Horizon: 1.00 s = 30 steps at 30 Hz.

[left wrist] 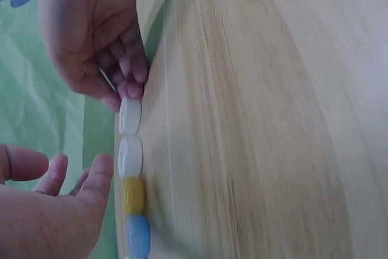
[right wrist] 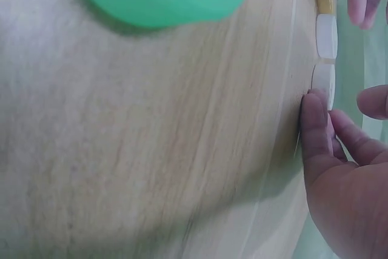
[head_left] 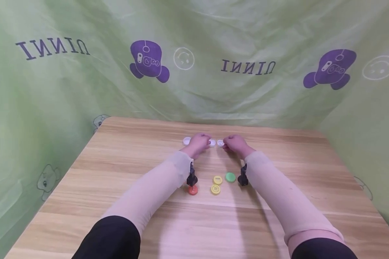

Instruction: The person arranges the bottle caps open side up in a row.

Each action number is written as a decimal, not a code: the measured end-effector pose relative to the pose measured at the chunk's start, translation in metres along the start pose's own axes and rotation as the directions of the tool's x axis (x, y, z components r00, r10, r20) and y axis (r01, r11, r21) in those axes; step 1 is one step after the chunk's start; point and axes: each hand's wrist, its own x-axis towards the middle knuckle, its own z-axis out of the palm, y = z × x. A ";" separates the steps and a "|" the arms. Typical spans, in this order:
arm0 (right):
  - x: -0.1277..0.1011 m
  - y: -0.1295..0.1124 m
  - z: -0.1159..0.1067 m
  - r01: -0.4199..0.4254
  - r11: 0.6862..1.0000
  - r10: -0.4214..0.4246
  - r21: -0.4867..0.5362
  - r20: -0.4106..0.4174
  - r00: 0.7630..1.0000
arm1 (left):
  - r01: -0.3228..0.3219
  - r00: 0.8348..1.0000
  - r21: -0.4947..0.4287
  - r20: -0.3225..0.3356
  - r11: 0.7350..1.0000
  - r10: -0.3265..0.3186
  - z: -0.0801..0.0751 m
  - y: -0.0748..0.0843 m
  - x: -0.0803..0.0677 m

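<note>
A row of bottle caps lies at the far middle of the wooden table (head_left: 123, 169). In the left wrist view it runs white cap (left wrist: 130, 115), white cap (left wrist: 130, 156), yellow cap (left wrist: 134, 195), blue cap (left wrist: 137, 235). My right hand (head_left: 227, 145) pinches the end white cap (right wrist: 323, 80) between thumb and fingers. My left hand (head_left: 204, 141) hovers over the yellow and blue caps with relaxed, spread fingers (left wrist: 97, 171) and holds nothing. Another white cap (head_left: 187, 141) shows left of that hand.
Nearer me lie a green cap (head_left: 230, 177), two yellow caps (head_left: 217, 180) (head_left: 215, 189) and a red cap (head_left: 192, 190). Green printed cloth (head_left: 194, 82) hangs round the table on three sides, right behind the row.
</note>
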 end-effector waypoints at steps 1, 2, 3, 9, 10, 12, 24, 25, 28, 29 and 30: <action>-0.001 0.000 -0.001 0.000 1.000 0.000 -0.006 -0.001 1.000 | 0.003 1.000 -0.001 0.010 1.000 -0.003 -0.001 0.000 0.000; -0.001 0.001 -0.001 0.000 1.000 0.000 -0.011 -0.003 1.000 | 0.011 1.000 -0.001 0.025 1.000 -0.011 -0.001 0.001 -0.001; -0.002 0.001 -0.002 0.000 1.000 0.000 -0.014 -0.005 1.000 | 0.018 0.999 -0.003 0.042 1.000 -0.018 0.000 0.001 -0.001; -0.003 0.002 -0.003 -0.007 1.000 0.007 0.001 0.012 1.000 | 0.060 0.989 -0.027 0.135 0.998 -0.056 0.003 -0.002 -0.001; -0.003 0.003 -0.003 -0.006 1.000 0.006 0.000 0.017 1.000 | 0.061 0.989 -0.030 0.139 0.998 -0.056 0.002 -0.003 -0.001; -0.004 0.004 -0.003 -0.006 1.000 0.006 0.000 0.018 1.000 | 0.055 0.988 -0.024 0.142 0.998 -0.051 0.001 -0.005 -0.002; -0.029 0.007 -0.004 0.031 0.997 -0.024 -0.067 0.104 0.994 | 0.082 0.947 0.153 0.295 0.985 -0.125 -0.013 -0.015 -0.020; -0.032 0.007 -0.005 0.040 0.994 -0.028 -0.099 0.119 0.992 | 0.082 0.938 0.179 0.318 0.980 -0.137 -0.013 -0.015 -0.022; -0.043 0.008 -0.011 0.066 0.975 -0.033 -0.210 0.160 0.987 | 0.066 0.915 0.241 0.373 0.968 -0.155 -0.011 -0.017 -0.025; -0.046 0.009 -0.013 0.072 0.967 -0.029 -0.242 0.177 0.984 | 0.061 0.909 0.256 0.385 0.965 -0.159 -0.009 -0.017 -0.026; -0.050 0.010 -0.015 0.073 0.961 -0.021 -0.266 0.193 0.981 | 0.056 0.904 0.265 0.395 0.963 -0.161 -0.008 -0.017 -0.027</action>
